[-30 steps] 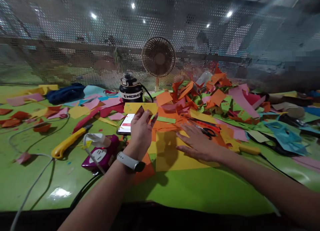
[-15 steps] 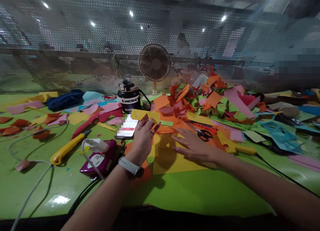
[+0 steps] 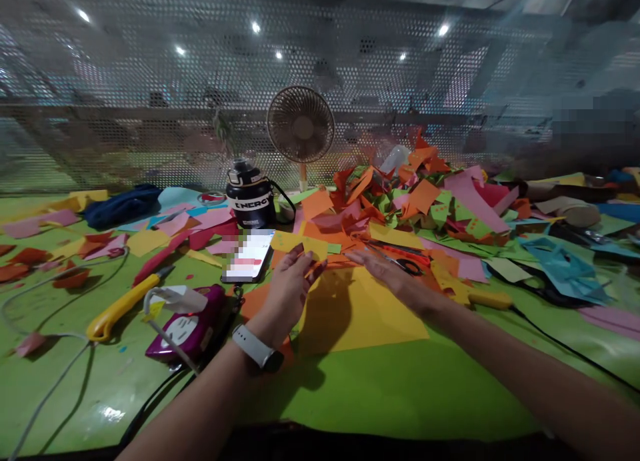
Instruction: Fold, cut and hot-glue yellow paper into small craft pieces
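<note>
Between the fingers of my left hand (image 3: 289,284) is a small yellow paper piece (image 3: 316,249) with faint marks on it, held above the papers. My right hand (image 3: 387,273) has its fingers stretched forward, tilted on edge at the far part of a large yellow paper sheet (image 3: 370,318); whether it touches the sheet I cannot tell. Just beyond that hand lie black-handled scissors (image 3: 411,266), partly covered by it. A small green paper strip (image 3: 333,248) shows between the two hands. Orange paper lies under and around the yellow sheet.
A lit phone (image 3: 250,258), a black bottle (image 3: 249,198) and a fan (image 3: 301,124) stand or lie ahead. Left are a purple power socket (image 3: 187,328) and a yellow-handled cutter (image 3: 123,308). Right are a yellow glue gun (image 3: 465,291) with its cord and a paper scrap heap (image 3: 425,194).
My right hand has moved forward over the yellow sheet and turned more on edge. The left hand still holds the yellow piece. The view has shifted slightly.
</note>
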Demonstrator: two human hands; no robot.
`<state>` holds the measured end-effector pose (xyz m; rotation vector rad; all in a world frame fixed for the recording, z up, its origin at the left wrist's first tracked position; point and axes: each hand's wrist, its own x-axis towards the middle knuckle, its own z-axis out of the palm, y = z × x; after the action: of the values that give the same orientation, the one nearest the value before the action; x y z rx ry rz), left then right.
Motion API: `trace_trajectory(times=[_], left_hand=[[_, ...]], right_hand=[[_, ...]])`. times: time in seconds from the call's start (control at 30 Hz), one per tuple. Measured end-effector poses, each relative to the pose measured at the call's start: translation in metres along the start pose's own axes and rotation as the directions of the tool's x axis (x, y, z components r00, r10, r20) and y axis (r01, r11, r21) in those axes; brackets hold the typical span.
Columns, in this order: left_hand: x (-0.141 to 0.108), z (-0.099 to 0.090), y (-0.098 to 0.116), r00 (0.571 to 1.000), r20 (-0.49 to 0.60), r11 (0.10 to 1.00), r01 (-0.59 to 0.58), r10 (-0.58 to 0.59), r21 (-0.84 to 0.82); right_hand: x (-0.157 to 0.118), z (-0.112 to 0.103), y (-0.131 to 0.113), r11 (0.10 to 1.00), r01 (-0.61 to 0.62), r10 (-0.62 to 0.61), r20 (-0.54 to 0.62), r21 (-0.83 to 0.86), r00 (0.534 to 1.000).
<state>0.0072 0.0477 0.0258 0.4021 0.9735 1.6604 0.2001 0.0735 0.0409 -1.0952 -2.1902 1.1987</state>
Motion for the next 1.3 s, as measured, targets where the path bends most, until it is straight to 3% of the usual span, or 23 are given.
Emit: trace_trajectory(times=[0.13,0.23,0.57,1.13,1.3], left_hand=[[-0.011,0.004,-0.013,0.989,0.025,0.989,0.145,-0.145,0.011],[-0.019,0.007,-0.019,0.981,0.061,0.983,0.184,-0.184,-0.002],[-0.032,0.010,-0.022,0.963,0.190,0.979,0.199,-0.189,-0.035],[-0.036,0.013,-0.024,0.964,0.118,0.969,0.244,-0.239,-0.030],[-0.036,0.013,-0.024,0.963,0.144,0.973,0.232,-0.229,-0.005]], right_hand=[[-0.001,-0.001,0.000,0.999,0.041,-0.041,-0.048,0.002,0.998],[-0.002,0.002,0.001,0.997,0.041,-0.044,-0.044,-0.060,0.998],[-0.008,0.016,0.005,0.967,0.117,-0.120,0.001,-0.225,0.993],[-0.008,0.023,0.008,0.947,0.116,-0.125,-0.008,-0.298,0.992],[-0.008,0.024,0.011,0.930,0.130,-0.144,-0.014,-0.343,0.990]])
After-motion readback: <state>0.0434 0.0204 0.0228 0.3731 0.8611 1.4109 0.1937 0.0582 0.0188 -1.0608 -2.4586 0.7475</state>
